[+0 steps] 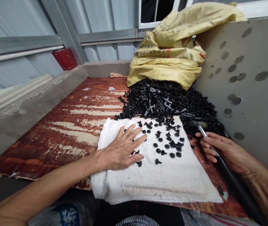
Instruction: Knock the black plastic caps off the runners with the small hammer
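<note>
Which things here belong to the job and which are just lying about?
Likely job:
hammer, in the right hand
white cloth, under the left hand
black parts on it
black pile behind it

Seemingly lying about:
red box, back left
pale strips, left
yellow sack, role unclear

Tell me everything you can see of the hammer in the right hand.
The black-handled hammer with a silvery metal shaft has a short crosswise head, mostly dark, yellowish at its right end. The shaft looks smooth and shiny; the long, thicker handle looks like rubber or plastic. The bare right hand is closed round it near where shaft meets handle. It slants from its head down to the picture's lower right, right of the white cloth. Whether the head touches the heap of small black parts is unclear.
</note>
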